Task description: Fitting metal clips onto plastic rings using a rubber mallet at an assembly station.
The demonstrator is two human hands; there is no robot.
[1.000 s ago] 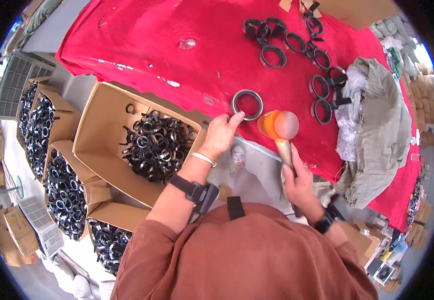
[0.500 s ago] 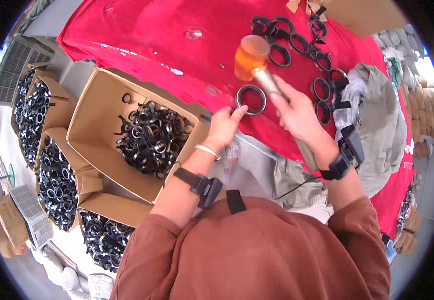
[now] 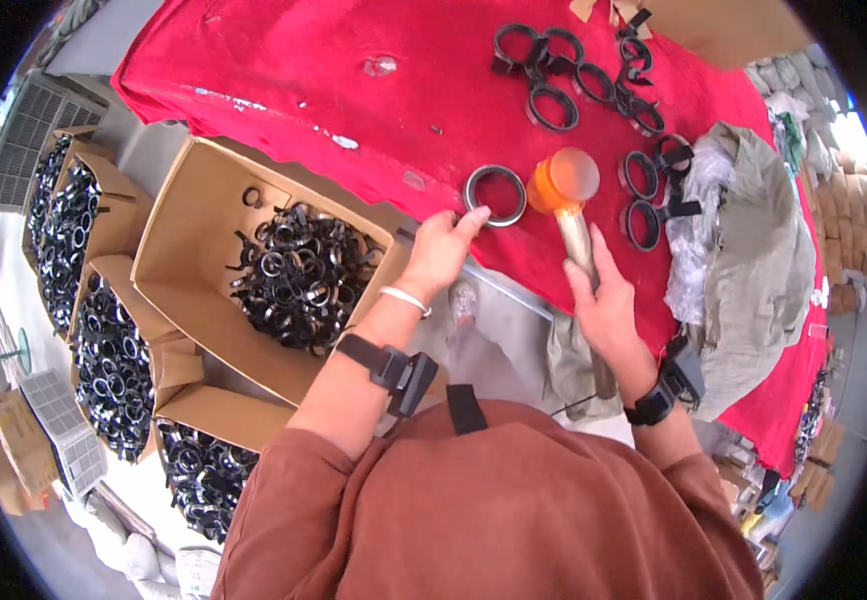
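Observation:
A black ring with a shiny metal edge (image 3: 495,168) lies at the near edge of the red-covered table. My left hand (image 3: 442,252) pinches its near-left side, thumb on the rim and the other fingers mostly hidden. Wrapped round the wooden handle of a mallet, my right hand (image 3: 609,305) is closed. The mallet's orange head (image 3: 559,182) is just right of the ring, apart from it. Farther right on the cloth, rings with black tabs (image 3: 642,226) lie in a small group.
More black rings (image 3: 552,106) lie at the back of the red cloth (image 3: 284,60). An open cardboard box (image 3: 179,235) holding a heap of rings stands left of my left arm, with further filled boxes (image 3: 114,365) beyond. Clear plastic and grey sheeting (image 3: 759,260) cover the table's right side.
The mallet has swung from beyond the ring to its right side, and my right hand has come nearer to me. My left hand and the ring have shifted slightly left.

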